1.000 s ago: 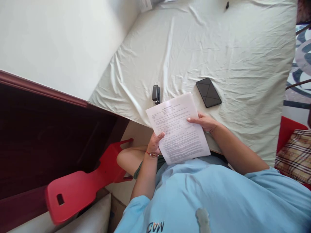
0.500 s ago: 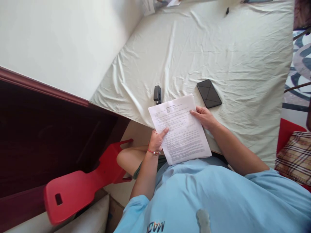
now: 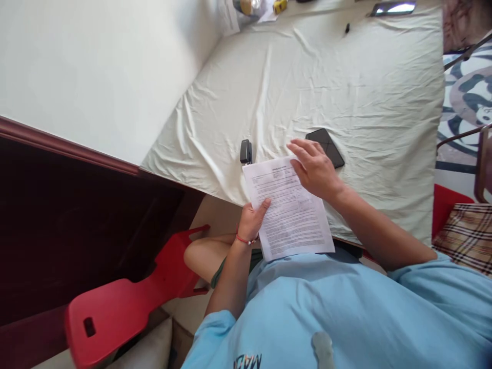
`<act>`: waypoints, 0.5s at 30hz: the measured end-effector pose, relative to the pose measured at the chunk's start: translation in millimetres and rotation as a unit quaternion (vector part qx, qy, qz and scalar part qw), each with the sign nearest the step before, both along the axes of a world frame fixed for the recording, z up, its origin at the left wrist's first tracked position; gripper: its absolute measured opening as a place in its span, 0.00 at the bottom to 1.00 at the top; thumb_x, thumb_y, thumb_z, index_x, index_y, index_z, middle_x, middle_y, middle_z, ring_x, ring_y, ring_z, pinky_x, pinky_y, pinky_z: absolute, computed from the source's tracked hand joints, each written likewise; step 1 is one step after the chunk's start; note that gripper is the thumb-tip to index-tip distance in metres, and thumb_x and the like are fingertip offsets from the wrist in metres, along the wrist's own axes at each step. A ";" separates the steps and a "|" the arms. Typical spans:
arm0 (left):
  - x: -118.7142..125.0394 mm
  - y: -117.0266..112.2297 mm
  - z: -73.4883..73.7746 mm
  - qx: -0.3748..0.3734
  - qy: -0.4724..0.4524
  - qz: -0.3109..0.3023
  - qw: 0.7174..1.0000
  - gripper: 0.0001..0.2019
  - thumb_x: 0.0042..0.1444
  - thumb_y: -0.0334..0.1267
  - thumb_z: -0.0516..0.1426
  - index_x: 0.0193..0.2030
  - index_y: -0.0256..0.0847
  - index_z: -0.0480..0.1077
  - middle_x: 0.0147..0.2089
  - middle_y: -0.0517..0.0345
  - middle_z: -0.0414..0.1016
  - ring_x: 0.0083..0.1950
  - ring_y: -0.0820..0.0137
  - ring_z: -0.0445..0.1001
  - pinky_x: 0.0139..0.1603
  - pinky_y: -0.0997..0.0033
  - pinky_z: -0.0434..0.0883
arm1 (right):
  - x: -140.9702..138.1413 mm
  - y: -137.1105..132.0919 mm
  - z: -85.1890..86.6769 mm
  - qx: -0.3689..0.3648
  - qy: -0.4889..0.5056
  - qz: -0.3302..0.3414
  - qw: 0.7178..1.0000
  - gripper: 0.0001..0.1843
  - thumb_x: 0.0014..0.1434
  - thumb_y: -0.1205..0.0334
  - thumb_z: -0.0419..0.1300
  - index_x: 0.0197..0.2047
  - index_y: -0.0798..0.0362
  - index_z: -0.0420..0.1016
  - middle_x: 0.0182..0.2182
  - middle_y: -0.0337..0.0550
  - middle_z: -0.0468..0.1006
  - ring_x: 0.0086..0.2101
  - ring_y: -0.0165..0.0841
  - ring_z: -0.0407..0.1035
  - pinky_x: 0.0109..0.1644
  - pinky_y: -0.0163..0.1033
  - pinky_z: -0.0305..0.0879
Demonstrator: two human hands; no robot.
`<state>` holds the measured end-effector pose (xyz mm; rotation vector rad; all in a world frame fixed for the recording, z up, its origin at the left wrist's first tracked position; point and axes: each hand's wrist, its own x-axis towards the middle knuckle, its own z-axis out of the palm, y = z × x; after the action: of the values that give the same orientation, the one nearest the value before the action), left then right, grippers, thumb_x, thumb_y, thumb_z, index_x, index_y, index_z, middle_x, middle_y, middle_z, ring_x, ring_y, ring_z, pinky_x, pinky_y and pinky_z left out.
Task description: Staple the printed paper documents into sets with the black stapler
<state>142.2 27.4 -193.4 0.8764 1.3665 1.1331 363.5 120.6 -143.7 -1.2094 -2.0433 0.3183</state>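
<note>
Printed sheets of paper (image 3: 290, 220) rest against my shirt and the table's near edge, tilted a little. My left hand (image 3: 252, 220) grips their left edge, thumb on top and the other fingers hidden underneath. Over the upper right corner is my right hand (image 3: 313, 166), fingers stretched out and palm down, covering that corner; whether it touches the paper is unclear. A black stapler (image 3: 245, 151) lies just past the sheets' top left corner. Partly behind my right hand lies a black smartphone (image 3: 326, 146).
A pale wrinkled cloth covers the table (image 3: 307, 82). A small black object (image 3: 347, 28), a dark shiny device (image 3: 392, 8) and a yellow item (image 3: 280, 6) lie at the far side. A red plastic chair (image 3: 111, 312) stands at left, beside a white wall (image 3: 96, 66).
My right hand has let go of the right edge and moved up and left over the top corner, fingers spread. My left hand still grips the sheets. The view has shifted slightly.
</note>
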 end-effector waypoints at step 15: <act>13.0 -1.4 4.0 -0.009 -0.092 0.018 0.996 0.27 0.47 0.55 0.72 0.47 0.36 0.81 0.46 0.45 0.85 0.58 0.51 0.80 0.61 0.52 0.76 | -38.8 18.1 28.1 -0.101 -0.176 0.177 0.963 0.20 0.75 0.57 0.45 0.45 0.54 0.76 0.43 0.50 0.82 0.42 0.40 0.72 0.47 0.44 0.57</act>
<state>155.2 26.0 -189.4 0.7187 1.2431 1.1975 324.7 138.7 -115.6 -1.0709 -2.5970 0.5216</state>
